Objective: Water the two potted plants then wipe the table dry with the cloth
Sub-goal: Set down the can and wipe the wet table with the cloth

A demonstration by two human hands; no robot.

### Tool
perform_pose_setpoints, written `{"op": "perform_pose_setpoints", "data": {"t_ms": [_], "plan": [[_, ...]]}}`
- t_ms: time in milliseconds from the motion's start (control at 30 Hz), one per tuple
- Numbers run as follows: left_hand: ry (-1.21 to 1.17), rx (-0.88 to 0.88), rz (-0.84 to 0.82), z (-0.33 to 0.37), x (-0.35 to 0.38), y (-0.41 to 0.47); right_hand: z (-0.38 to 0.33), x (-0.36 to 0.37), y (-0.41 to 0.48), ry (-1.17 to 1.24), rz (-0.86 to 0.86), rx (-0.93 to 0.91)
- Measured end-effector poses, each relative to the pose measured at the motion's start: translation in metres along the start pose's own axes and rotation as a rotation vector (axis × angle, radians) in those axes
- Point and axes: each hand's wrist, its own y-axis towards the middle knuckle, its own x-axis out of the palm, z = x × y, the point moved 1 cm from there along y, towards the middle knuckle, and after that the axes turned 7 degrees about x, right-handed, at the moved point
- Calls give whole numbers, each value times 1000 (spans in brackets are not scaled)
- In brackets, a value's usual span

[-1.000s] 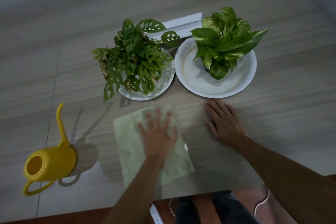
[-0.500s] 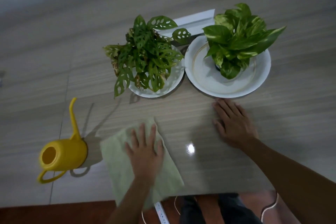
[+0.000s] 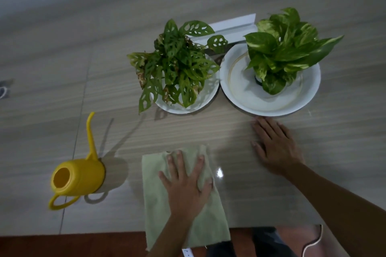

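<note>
Left hand (image 3: 186, 190) lies flat, fingers spread, pressing the pale green rectangular cloth (image 3: 183, 210) onto the wood-grain counter (image 3: 52, 89); right hand (image 3: 275, 148) rests flat, empty, beside it.

No text, label, brand, number or sign can be read anywhere in the view. The yellow watering can (image 3: 78, 177), the two white plates (image 3: 269, 98) and the green cloth (image 3: 183, 215) all show plain, unmarked faces.

Glossy wood-grain table (image 3: 208, 131); soft matt cloth (image 3: 154, 194); smooth plastic watering can (image 3: 83, 175).
</note>
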Motion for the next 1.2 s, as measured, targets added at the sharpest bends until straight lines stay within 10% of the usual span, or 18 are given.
{"op": "perform_pose_setpoints", "data": {"t_ms": [133, 333, 500, 733, 933, 1067, 1200], "plan": [[39, 175, 47, 21, -9, 42, -1, -3, -1, -4, -12, 16], [-25, -325, 88, -55, -29, 17, -1, 1, 0, -10, -20, 25], [-2, 255, 22, 43, -1, 19, -2, 0, -1, -19, -25, 23], [44, -86, 113, -76, -21, 53, -5, -1, -1, -32, -26, 19], [75, 295, 94, 25, 7, 42, -5, -2, -1, -5, -11, 14], [91, -154, 71, -51, -21, 75, -3, -1, 0, 1, -1, 6], [-34, -104, 46, 3, -1, 18, -3, -3, 0, 3, 1, 12]]}}
